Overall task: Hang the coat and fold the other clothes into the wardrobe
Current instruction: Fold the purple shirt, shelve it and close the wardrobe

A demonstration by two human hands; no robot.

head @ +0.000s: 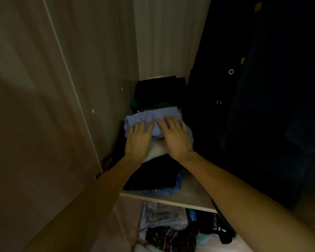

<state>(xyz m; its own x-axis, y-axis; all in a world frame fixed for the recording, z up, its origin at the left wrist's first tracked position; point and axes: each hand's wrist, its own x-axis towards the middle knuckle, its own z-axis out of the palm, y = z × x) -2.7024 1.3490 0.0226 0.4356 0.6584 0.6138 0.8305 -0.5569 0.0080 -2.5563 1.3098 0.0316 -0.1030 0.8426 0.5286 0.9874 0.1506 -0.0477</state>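
A folded light blue garment (149, 115) lies on top of a stack of folded clothes on the wardrobe shelf (193, 195). My left hand (137, 139) rests flat on its left part, fingers straight. My right hand (175, 135) presses flat on its right part. Under the garment sits a white folded piece (157, 148), then a black one (153, 175) and a blue dotted one (164, 191). A dark coat (235, 97) with round snaps hangs to the right, close to my right wrist.
Behind the stack lies another pile of black and green folded clothes (158, 91). The open wardrobe door (44, 106) stands at the left with its hinge near my left forearm. Below the shelf, mixed clothes and bags (171, 226) fill the lower compartment.
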